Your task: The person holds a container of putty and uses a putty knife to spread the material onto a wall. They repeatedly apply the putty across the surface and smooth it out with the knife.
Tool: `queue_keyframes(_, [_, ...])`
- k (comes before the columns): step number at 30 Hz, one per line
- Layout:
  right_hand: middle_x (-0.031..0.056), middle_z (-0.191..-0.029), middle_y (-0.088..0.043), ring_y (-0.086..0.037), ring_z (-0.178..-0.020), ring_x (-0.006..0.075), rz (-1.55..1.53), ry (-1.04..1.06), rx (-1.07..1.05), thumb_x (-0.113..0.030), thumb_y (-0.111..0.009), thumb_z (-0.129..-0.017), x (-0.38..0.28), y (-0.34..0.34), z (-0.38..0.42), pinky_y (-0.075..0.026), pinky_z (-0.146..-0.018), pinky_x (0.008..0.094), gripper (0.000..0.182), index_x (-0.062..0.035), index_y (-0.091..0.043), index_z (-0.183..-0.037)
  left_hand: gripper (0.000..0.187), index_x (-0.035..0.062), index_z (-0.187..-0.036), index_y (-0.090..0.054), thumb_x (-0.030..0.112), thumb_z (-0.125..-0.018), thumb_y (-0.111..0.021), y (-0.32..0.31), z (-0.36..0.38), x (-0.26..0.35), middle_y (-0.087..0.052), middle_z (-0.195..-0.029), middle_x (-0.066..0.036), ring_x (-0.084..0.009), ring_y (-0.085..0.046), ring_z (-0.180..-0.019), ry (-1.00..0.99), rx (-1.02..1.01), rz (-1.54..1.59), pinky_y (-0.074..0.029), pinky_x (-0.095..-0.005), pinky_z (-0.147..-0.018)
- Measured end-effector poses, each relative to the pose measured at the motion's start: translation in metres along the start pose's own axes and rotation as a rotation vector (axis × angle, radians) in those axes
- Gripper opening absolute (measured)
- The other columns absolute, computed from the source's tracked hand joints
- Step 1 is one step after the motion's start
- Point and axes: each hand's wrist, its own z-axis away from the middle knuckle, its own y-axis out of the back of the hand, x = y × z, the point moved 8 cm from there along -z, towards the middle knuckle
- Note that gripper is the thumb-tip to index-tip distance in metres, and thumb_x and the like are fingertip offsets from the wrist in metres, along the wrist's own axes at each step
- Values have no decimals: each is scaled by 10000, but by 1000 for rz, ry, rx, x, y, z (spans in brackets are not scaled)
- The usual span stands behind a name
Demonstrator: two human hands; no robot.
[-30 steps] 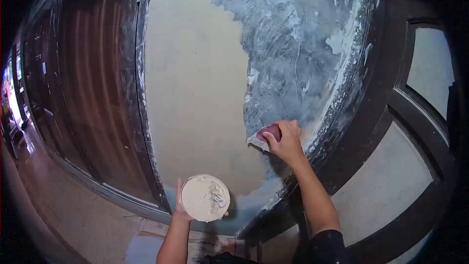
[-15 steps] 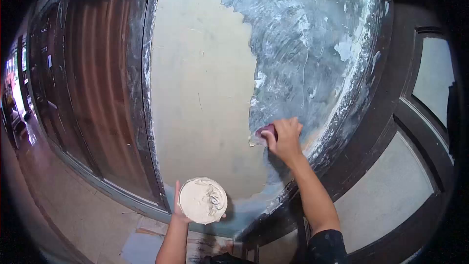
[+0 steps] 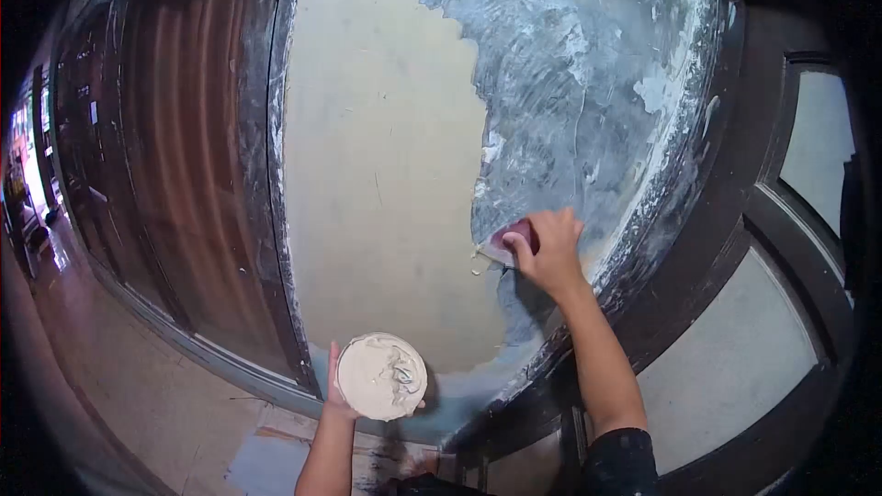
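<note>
My right hand (image 3: 554,253) grips a putty knife (image 3: 514,237) with a dark reddish handle. Its pale blade lies against the wall (image 3: 386,156), at the border between the smooth beige putty and the patchy blue-grey surface. A small blob of putty (image 3: 476,272) sticks to the wall just below the blade's left corner. Low and to the left, my left hand (image 3: 338,393) holds a round container of putty (image 3: 372,377) from beneath and the side, its open top facing me. Cream putty fills it, roughened on the right side. Most of the left fingers are hidden behind the container.
Dark wooden panels (image 3: 184,156) with a curtain-like brown surface stand left of the wall. To the right is a dark framed door (image 3: 735,312) with pale panels. Light sheets (image 3: 266,464) lie on the floor (image 3: 138,395) at the lower left.
My right hand has shifted slightly right and up with the putty knife, and the blade has turned a little. My left hand and the putty container have stayed almost still.
</note>
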Motion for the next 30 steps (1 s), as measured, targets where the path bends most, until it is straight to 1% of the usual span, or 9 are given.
queue_keyframes(4, [80, -962, -645, -511, -962, 338, 125, 62, -155, -331, -788, -847, -10, -23, 15, -327, -831, 488, 270, -116, -682, -971, 1097, 111, -1615, -335, 920, -876, -301, 3, -1, 3, -385, -1596, -291, -618, -452, -1350, -15, -51, -52, -370, -862, -999])
queue_keyframes(8, [71, -940, -624, -507, -963, 337, 23, -1, 33, -300, -782, -853, 0, 9, -10, -319, -838, 491, 229, -128, -686, -970, 1116, 109, -1615, -334, 932, -861, -311, 8, 1, 2, -389, -1590, -298, -643, -463, -1322, 22, -21, -80, -409, -853, -964])
queue_keyframes(14, [64, -954, -642, -505, -951, 321, 95, 100, -68, -305, -797, -841, -10, -13, 2, -324, -845, 474, 255, -110, -687, -964, 1132, 106, -1616, -324, 942, -853, -302, 3, 0, 3, -405, -1570, -309, -717, -485, -1228, -20, 11, -62, -473, -835, -887])
queue_keyframes(16, [67, -938, -638, -508, -946, 329, 12, 41, 94, -319, -792, -846, -1, 9, -15, -321, -843, 481, 252, -111, -687, -944, 1121, 110, -1611, -340, 940, -858, -296, -4, -1, -1, -407, -1573, -301, -687, -479, -1267, 76, -129, -135, -442, -849, -923])
queue_keyframes(17, [68, -931, -641, -512, -941, 330, 13, 5, 83, -330, -795, -841, 2, 12, -18, -320, -830, 480, 259, -113, -686, -932, 1109, 113, -1605, -358, 935, -862, -303, 5, 1, 4, -410, -1578, -289, -650, -471, -1306, 13, -5, -65, -401, -859, -966])
queue_keyframes(21, [68, -924, -641, -527, -922, 327, 34, 192, -96, -337, -804, -830, -24, -16, 9, -318, -808, 483, 272, -115, -681, -924, 1079, 115, -1598, -376, 914, -874, -331, -13, 1, 6, -416, -1583, -275, -613, -470, -1333, -30, -47, -26, -361, -882, -975])
queue_keyframes(24, [70, -908, -633, -531, -912, 329, 31, 111, -45, -338, -813, -820, -8, -17, -1, -320, -803, 479, 277, -119, -676, -920, 1073, 110, -1593, -385, 909, -878, -331, -8, 4, 12, -419, -1582, -274, -605, -469, -1339, -3, -100, -92, -350, -891, -974])
queue_keyframes(25, [68, -895, -628, -532, -908, 325, 14, 102, 67, -335, -822, -811, -5, -8, -7, -321, -800, 473, 282, -122, -676, -923, 1082, 102, -1590, -388, 912, -875, -326, 1, 6, 15, -420, -1582, -273, -606, -469, -1337, -36, -13, -102, -349, -892, -972])
queue_keyframes(30, [78, -898, -628, -520, -900, 321, 17, 229, -75, -337, -830, -797, -21, -15, 13, -320, -812, 468, 320, -102, -681, -955, 1087, 101, -1589, -387, 916, -873, -326, 3, 8, 16, -420, -1585, -267, -599, -465, -1346, -78, 16, 29, -336, -900, -972])
